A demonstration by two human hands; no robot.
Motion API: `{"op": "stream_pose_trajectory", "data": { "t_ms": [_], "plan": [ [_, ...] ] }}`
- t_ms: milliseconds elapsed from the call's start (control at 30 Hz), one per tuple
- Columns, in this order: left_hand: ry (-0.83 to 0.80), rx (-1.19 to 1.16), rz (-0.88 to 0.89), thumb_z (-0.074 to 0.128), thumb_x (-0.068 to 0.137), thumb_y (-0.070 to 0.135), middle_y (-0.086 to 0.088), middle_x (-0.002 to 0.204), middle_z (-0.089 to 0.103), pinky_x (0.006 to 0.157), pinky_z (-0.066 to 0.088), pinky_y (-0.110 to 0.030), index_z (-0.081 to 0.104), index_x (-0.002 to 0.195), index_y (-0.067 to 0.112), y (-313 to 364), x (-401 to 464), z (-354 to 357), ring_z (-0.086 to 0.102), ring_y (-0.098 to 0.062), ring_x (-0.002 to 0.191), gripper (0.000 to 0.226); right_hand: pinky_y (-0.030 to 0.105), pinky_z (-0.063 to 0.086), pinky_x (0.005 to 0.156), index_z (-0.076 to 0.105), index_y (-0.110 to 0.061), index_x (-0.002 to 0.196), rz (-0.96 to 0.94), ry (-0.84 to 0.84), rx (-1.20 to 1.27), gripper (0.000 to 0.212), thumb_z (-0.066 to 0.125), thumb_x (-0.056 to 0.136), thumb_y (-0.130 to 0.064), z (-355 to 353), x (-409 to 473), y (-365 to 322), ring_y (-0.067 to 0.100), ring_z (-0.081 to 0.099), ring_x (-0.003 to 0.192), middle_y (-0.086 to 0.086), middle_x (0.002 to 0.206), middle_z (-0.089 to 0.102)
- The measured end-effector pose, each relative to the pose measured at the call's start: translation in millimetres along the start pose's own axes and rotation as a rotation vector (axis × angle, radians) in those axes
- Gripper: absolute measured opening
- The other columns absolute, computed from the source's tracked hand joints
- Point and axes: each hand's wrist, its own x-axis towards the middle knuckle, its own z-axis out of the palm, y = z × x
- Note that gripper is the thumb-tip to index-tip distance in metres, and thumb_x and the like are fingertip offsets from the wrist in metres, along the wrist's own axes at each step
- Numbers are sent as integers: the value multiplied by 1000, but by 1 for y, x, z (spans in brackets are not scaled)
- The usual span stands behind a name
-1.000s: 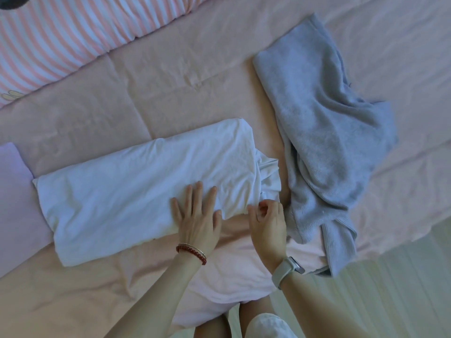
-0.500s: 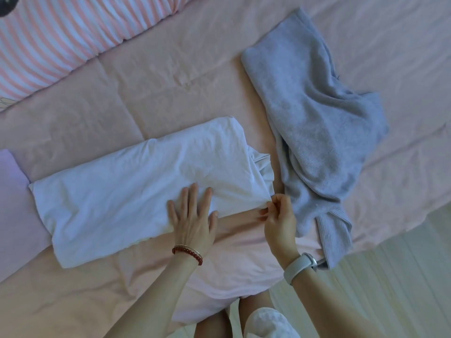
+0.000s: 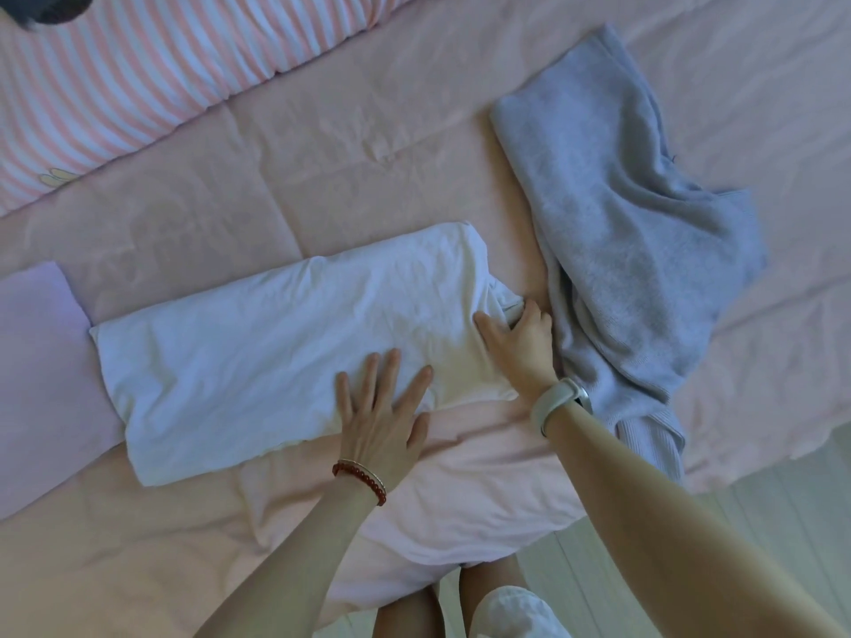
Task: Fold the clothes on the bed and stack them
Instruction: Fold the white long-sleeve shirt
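The white garment (image 3: 285,343) lies as a long folded strip across the pink bed (image 3: 322,177), and every place below is given from it. The likeliest slip is at its right end: the loose sleeve or collar bunched there could spring out again if the right hand (image 3: 518,338) lets go before the next fold covers it, leaving a lumpy edge. The grey sweater (image 3: 617,232), just beside that end, might also get caught and dragged into the fold. If the left hand (image 3: 384,412) lifts early, the strip's near edge could slide on the smooth cover. That left hand lies flat, fingers spread, pressing the near edge around the middle. The right hand reaches over the right end, fingers curled around the bunched cloth, thumb lying on top. A lilac folded piece (image 3: 41,361) sits at the far left end.
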Motion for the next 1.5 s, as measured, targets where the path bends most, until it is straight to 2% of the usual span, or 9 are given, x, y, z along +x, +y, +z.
{"op": "stream_pose_trajectory", "data": {
  "t_ms": [100,300,533,700,833,1033,1233,1333,1500],
  "plan": [
    [-23,-24,-52,34,83,37,-17,138,47,98,28,-66,56,129,22,-5,-3,-2,42,-39,128,53,35,45,82,51,-1,109,8,-2,3,49,65,79,-37,8,3,-4,31,56,100,15,113,57],
    [-24,-22,-108,33,86,36,-17,137,48,99,30,-63,57,128,18,-14,-9,-2,44,-38,128,51,25,35,55,47,-15,90,-108,-6,11,21,60,83,-30,10,-5,-1,11,52,67,-7,75,54],
    [91,-224,-171,52,88,24,-17,133,52,102,23,-64,59,123,10,-25,-17,-15,44,-36,128,38,27,42,61,53,-18,93,-276,29,71,18,61,81,-29,-1,-29,-18,8,55,69,-14,72,56],
    [261,-608,-406,61,87,9,-17,138,44,108,28,-41,56,124,4,-67,-41,-43,39,-34,131,38,31,41,58,51,-21,90,-480,-44,-53,13,60,84,-29,14,-79,-64,11,52,62,-12,63,52],
    [385,-1136,-769,50,94,9,-11,124,51,91,39,-29,58,114,12,-115,-78,-68,55,-21,105,22,36,46,65,52,-23,110,-593,-182,-150,24,54,87,-28,60,-131,-111,28,58,73,-1,72,59],
    [337,-1953,-1117,37,98,25,-3,95,60,76,46,-31,58,96,22,-190,-123,-67,58,-19,82,21,25,46,91,42,-25,139,-605,-774,-194,48,54,92,-22,159,-190,-146,18,56,111,4,123,59],
    [346,-1721,-1127,46,96,25,-4,99,61,76,48,-35,59,99,18,-202,-113,-46,58,-24,95,15,19,44,86,61,-7,116,-728,-416,-93,29,44,94,-2,173,-175,-133,19,61,102,4,111,65],
    [484,-1388,-1121,64,86,23,-8,125,46,91,38,-28,49,123,5,-186,-101,-41,47,-18,111,44,21,40,83,61,-7,117,-814,-246,-282,31,42,93,-2,169,-148,-139,21,57,102,6,111,64],
    [483,-1367,-1368,68,81,29,-4,121,37,74,37,-20,48,117,8,-167,-88,-39,48,-14,83,46,36,33,96,52,-13,131,-989,-197,-668,36,42,96,-11,192,-108,-169,25,42,123,6,129,56]
  ]
}}
